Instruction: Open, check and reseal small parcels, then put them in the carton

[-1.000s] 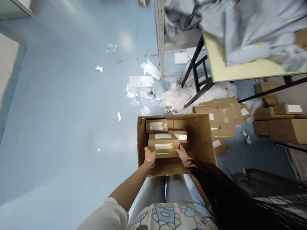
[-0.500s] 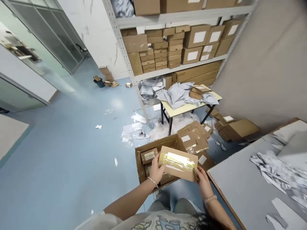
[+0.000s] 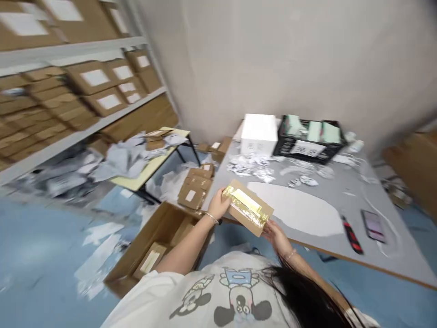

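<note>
A small cardboard box (image 3: 247,207), with shiny yellowish tape and a pale label on its top, is held between my two hands. My left hand (image 3: 219,204) grips its left end. The fingers of my right hand (image 3: 275,234) are on its lower right corner. The box is tilted in front of me, beside the near edge of the grey table (image 3: 221,175). Below my left arm is a large open carton (image 3: 128,257) with smaller taped boxes inside, partly hidden by the arm.
On the grey table are a white box (image 3: 259,134), black crate (image 3: 302,148), crumpled paper (image 3: 251,166), red-black tool (image 3: 352,234) and phone (image 3: 373,225). A yellow side table (image 3: 146,175) holds grey bags. Shelves of boxes (image 3: 85,84) stand left; scraps litter the floor.
The view has swung right, away from the shelves and onto the grey table. Both hands still hold the small box, now over the table's near edge rather than over the open carton.
</note>
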A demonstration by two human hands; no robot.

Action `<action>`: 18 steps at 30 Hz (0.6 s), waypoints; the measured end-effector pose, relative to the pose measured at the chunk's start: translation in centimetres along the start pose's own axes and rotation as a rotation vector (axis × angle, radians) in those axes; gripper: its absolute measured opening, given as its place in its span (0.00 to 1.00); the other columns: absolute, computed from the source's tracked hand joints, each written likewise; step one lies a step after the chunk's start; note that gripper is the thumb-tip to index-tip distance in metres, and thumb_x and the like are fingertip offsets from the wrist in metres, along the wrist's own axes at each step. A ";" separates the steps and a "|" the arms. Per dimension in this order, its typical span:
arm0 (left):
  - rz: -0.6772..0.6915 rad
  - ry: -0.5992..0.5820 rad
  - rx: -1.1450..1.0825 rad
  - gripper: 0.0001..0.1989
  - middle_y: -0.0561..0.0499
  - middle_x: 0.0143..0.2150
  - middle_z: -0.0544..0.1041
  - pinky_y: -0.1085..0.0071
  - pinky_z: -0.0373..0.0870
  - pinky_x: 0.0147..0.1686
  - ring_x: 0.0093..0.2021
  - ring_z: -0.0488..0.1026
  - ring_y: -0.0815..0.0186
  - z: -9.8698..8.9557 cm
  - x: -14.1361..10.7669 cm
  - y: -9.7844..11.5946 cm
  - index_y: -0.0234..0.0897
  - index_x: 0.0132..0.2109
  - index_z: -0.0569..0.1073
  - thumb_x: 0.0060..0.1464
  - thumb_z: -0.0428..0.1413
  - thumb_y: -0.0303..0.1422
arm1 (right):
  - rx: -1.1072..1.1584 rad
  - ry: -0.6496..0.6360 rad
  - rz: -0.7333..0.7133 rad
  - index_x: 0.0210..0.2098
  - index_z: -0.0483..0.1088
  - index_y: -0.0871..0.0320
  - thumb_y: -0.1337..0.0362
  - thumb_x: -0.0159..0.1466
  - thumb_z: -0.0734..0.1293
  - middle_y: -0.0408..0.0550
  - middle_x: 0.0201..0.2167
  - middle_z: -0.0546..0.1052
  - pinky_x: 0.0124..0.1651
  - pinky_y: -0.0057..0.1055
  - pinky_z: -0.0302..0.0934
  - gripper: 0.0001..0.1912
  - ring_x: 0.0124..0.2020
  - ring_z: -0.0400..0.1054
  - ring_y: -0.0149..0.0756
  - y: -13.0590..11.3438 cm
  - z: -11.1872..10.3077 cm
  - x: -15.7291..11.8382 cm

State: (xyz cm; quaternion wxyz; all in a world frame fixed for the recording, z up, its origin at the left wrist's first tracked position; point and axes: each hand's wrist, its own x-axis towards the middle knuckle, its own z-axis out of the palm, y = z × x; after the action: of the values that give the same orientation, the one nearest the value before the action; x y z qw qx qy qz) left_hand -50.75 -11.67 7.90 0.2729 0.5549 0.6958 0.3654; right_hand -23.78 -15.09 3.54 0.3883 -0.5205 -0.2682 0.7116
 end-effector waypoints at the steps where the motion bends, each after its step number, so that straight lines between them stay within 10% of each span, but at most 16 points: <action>1: 0.042 -0.087 0.008 0.23 0.46 0.54 0.75 0.65 0.66 0.55 0.54 0.72 0.59 2.7 2.1 2.4 0.38 0.58 0.68 0.55 0.56 0.33 | 0.034 0.044 0.006 0.36 0.70 0.54 0.49 0.51 0.73 0.48 0.40 0.80 0.40 0.33 0.63 0.19 0.42 0.74 0.43 -0.9 -2.7 -0.4; 6: 0.224 -0.421 0.195 0.21 0.48 0.51 0.78 0.66 0.67 0.53 0.50 0.74 0.59 17.4 11.1 13.4 0.38 0.57 0.71 0.58 0.54 0.38 | 0.241 0.147 -0.024 0.37 0.69 0.54 0.49 0.54 0.70 0.49 0.41 0.79 0.44 0.34 0.63 0.18 0.47 0.73 0.44 -3.9 -12.9 -1.8; 11: 0.379 -0.631 0.398 0.25 0.45 0.55 0.75 0.67 0.64 0.55 0.54 0.72 0.57 30.7 16.0 20.8 0.37 0.59 0.69 0.57 0.56 0.40 | 0.368 0.246 -0.046 0.34 0.68 0.55 0.50 0.56 0.66 0.51 0.35 0.78 0.47 0.36 0.64 0.16 0.48 0.72 0.45 -6.2 -18.0 0.1; 18: 0.366 -0.810 0.697 0.48 0.34 0.61 0.68 0.60 0.59 0.59 0.61 0.64 0.45 41.2 17.5 24.0 0.32 0.62 0.64 0.35 0.69 0.48 | 0.419 0.359 0.061 0.30 0.63 0.55 0.47 0.61 0.61 0.52 0.33 0.74 0.45 0.34 0.67 0.18 0.44 0.72 0.42 -8.3 -23.3 5.2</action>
State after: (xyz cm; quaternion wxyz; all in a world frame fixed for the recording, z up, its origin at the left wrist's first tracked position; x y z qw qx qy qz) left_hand -8.75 16.67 3.75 0.2510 0.8198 0.5073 -0.0869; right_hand -0.21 -6.68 -0.05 0.5072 -0.5545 -0.0263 0.6593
